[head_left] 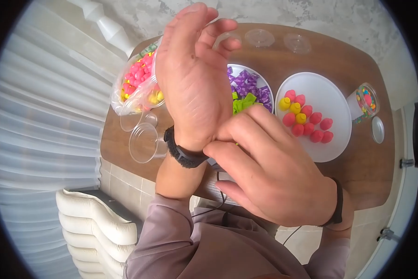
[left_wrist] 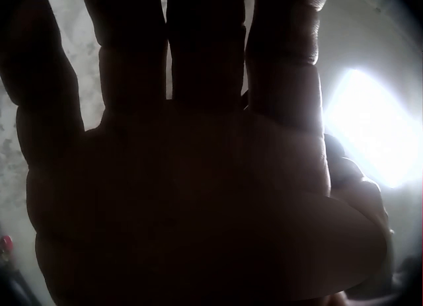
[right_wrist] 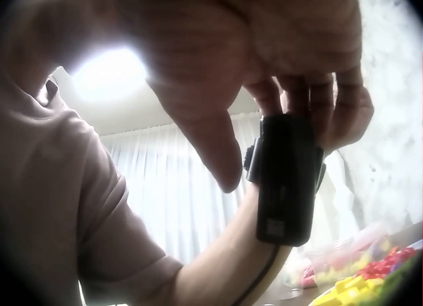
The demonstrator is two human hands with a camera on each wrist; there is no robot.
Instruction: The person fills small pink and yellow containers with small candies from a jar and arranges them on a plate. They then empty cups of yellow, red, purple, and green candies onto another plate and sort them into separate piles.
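Observation:
Raised in the middle of the head view, my left hand (head_left: 190, 79) shows its palm side, the fingers loosely bent with nothing in them. A black strap (head_left: 183, 151) circles that wrist. In the left wrist view the palm (left_wrist: 178, 187) is dark against the light. My right hand (head_left: 274, 167) reaches across to the left wrist, its fingertips right at the strap. From the right wrist view, its curled fingers (right_wrist: 297, 94) lie at the top of the black wrist camera (right_wrist: 285, 187), while the thumb (right_wrist: 225, 167) stands apart from it.
Behind the hands a brown table (head_left: 362, 176) holds a white plate (head_left: 332, 107) with pink and yellow pieces, a plate of purple-wrapped candies (head_left: 250, 86) and green ones, a plastic bag (head_left: 125, 100), clear cups (head_left: 143, 144), a jar (head_left: 364, 102) and lids (head_left: 259, 38). A cable (head_left: 221, 190) hangs below the wrists.

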